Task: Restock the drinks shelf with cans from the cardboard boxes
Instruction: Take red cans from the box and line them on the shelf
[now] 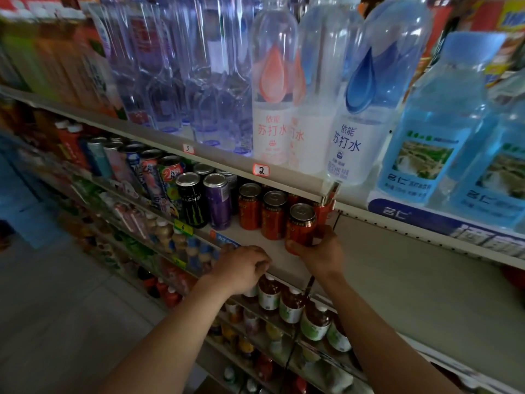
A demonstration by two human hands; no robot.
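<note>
Head view: right hand grips a red can upright at the shelf front, beside two more red cans. Left hand rests at the shelf edge, fingers curled, holding nothing visible.

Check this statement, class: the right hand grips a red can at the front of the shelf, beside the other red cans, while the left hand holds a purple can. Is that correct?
One detail is wrong. The left hand holds no can; its fingers curl at the shelf's front edge, and the purple can stands untouched on the shelf. The rest holds: the right hand grips a red can beside the other red cans. The head view shows this.
</note>
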